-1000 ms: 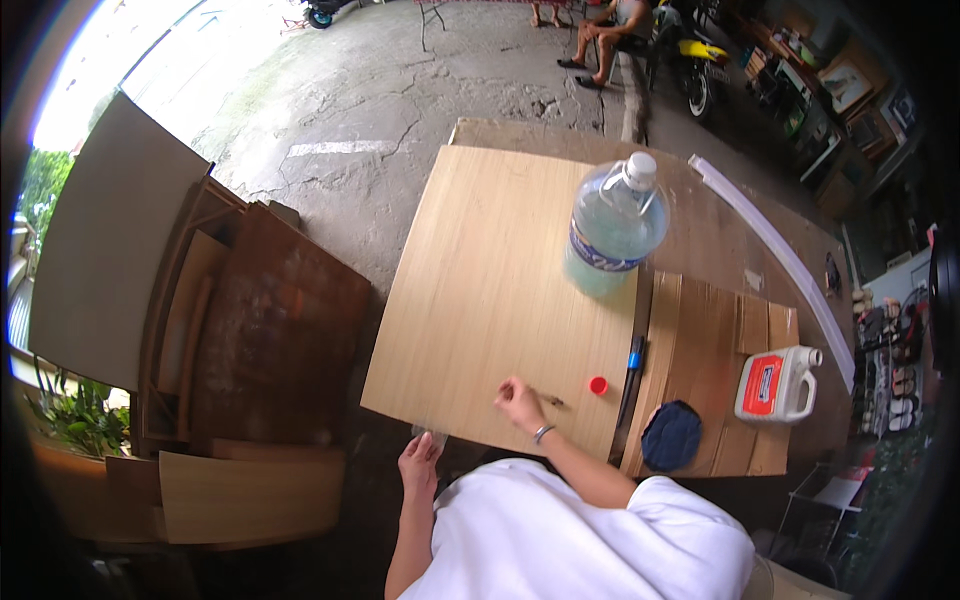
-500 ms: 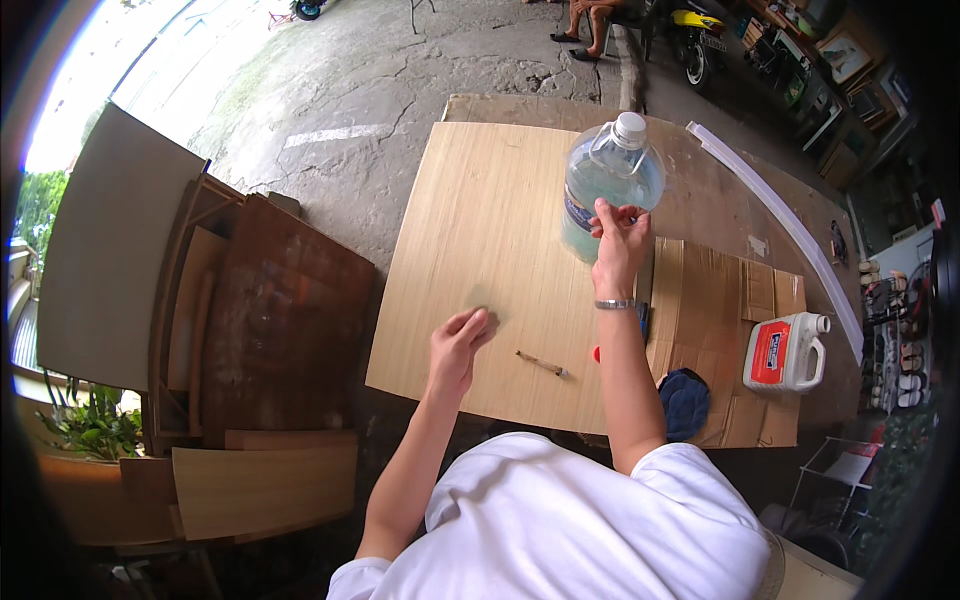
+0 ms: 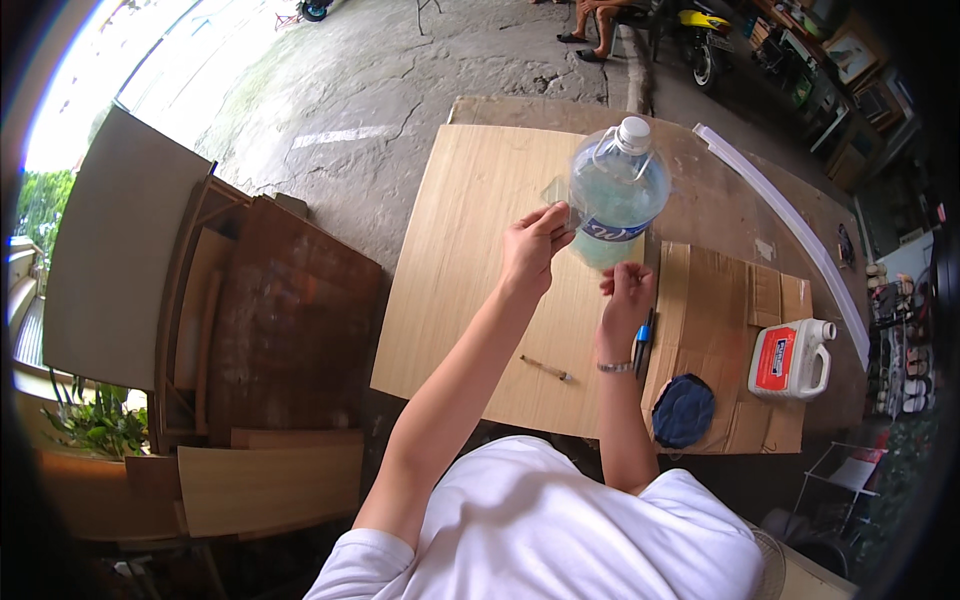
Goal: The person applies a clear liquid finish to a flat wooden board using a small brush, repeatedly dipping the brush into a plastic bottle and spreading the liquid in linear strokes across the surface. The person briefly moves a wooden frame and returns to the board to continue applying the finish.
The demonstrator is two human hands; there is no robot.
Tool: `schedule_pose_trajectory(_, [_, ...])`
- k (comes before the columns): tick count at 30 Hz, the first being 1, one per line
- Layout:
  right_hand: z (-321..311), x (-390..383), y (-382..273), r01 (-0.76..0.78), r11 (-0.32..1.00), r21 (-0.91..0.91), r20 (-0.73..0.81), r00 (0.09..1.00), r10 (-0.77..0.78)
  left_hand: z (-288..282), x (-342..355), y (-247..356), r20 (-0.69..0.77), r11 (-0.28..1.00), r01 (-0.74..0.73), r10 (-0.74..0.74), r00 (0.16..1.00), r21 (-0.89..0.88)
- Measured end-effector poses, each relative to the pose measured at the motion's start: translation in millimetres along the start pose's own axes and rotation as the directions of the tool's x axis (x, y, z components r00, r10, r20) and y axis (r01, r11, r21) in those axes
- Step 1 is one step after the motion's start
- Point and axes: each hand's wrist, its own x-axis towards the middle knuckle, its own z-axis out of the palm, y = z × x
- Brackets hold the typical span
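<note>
A large clear plastic bottle (image 3: 628, 192) with a white cap, a carrying handle and a blue label stands on a pale wooden board (image 3: 470, 215). At its left side my left hand (image 3: 540, 243) is closed in a pinch, with a small see-through piece (image 3: 553, 190) showing above the fingertips. My right hand (image 3: 628, 290), a metal watch band on its wrist, is at the near side of the bottle's base. Its fingers are curled together, and anything between them is hidden. Nearer to me a thin brown stick (image 3: 546, 369) lies on the board.
Flattened cardboard (image 3: 725, 345) lies at the right, bearing a white jug (image 3: 790, 360) with a red label and a dark blue cloth pad (image 3: 683, 412). A blue pen-like tool (image 3: 643, 335) is beside my right wrist. A long white strip (image 3: 790, 235) curves along the table's right side.
My left hand has moved up and right to the bottle. My right hand has dropped from the bottle's front toward its base. The bottle has turned, its label now facing me.
</note>
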Motion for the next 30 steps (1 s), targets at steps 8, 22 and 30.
schedule_pose_trajectory(8, [-41.9, -17.8, 3.1, -0.043, 0.994, -0.101, 0.045, 0.998, 0.048, 20.3, 30.0, -10.1, 0.073, 0.999, 0.037, -0.039, 0.997, 0.027])
schedule_pose_trajectory(22, [-55.0, -28.6, -3.0, -0.009, 0.995, -0.101, 0.089, 0.996, 0.018, 31.8, 32.2, 7.0, 0.212, 0.999, 0.023, -0.032, 0.977, 0.046])
schedule_pose_trajectory(30, [-44.4, -44.6, -14.0, 0.011, 0.975, -0.22, 0.124, 0.992, 0.017, -120.5, -47.3, -12.7, 0.091, 0.951, 0.011, -0.041, 0.995, 0.308])
